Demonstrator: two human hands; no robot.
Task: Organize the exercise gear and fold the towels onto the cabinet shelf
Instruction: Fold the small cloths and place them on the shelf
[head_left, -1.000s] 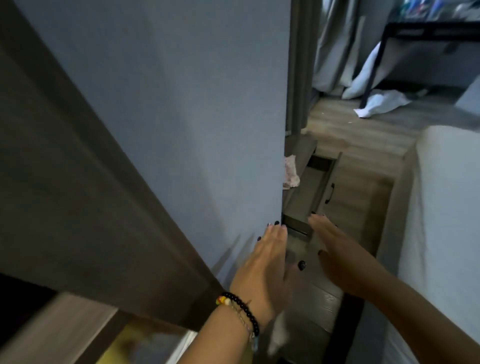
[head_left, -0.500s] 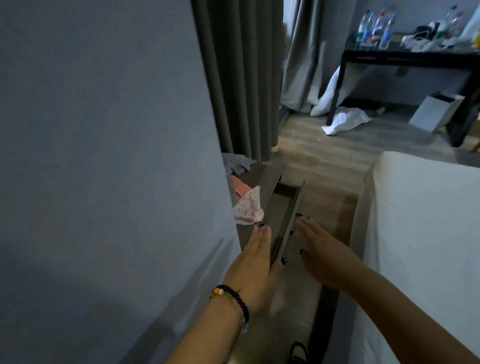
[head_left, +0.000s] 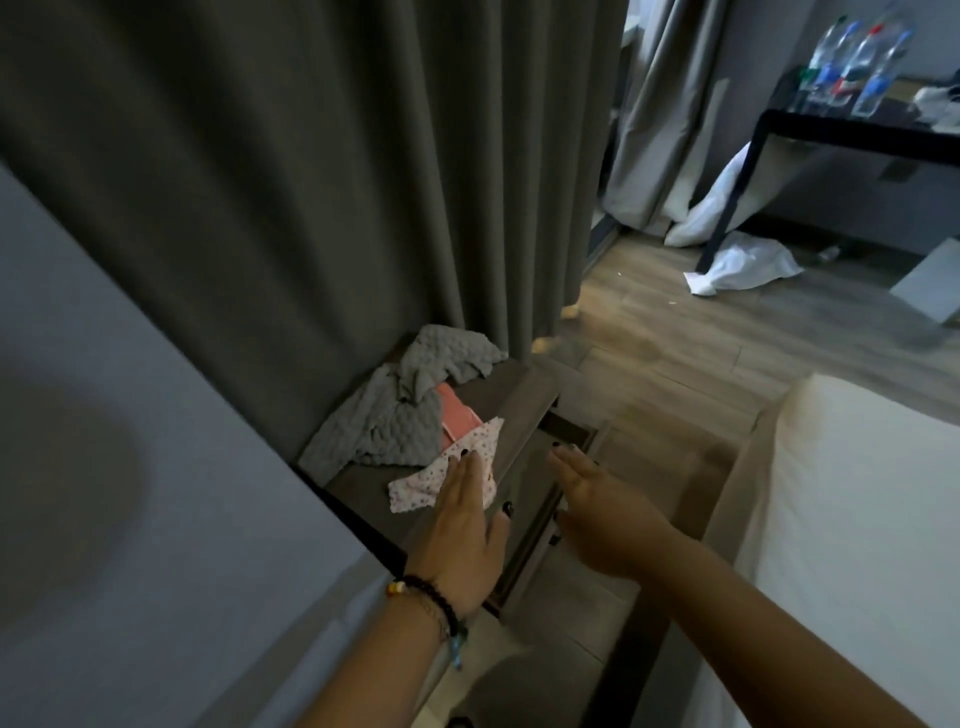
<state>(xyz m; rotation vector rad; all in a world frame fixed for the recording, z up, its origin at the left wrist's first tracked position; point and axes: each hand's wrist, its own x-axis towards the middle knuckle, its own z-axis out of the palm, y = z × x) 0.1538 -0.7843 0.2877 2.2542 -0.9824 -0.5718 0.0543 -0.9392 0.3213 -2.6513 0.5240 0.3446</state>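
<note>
A low grey-brown cabinet (head_left: 519, 395) stands between the wall and the bed, its top drawer (head_left: 571, 431) pulled open. On its top lie a crumpled grey towel (head_left: 395, 415), a pink item (head_left: 457, 421) and a white dotted cloth (head_left: 426, 480). My left hand (head_left: 462, 530), fingers straight, reaches over the dotted cloth; whether it touches the cloth is unclear. My right hand (head_left: 602, 504) hovers flat and open over the open drawer, holding nothing.
A grey wall (head_left: 156, 519) fills the left, and dark curtains (head_left: 363, 182) hang behind the cabinet. A white bed (head_left: 857, 519) edges the right. Farther off, white cloths (head_left: 743, 267) lie on the wooden floor under a black table (head_left: 857, 135) with water bottles (head_left: 852, 62).
The view has swung left and up, uncovering the cabinet top and its cloths. Both hands have moved forward, my left hand from the drawer edge to over the dotted cloth.
</note>
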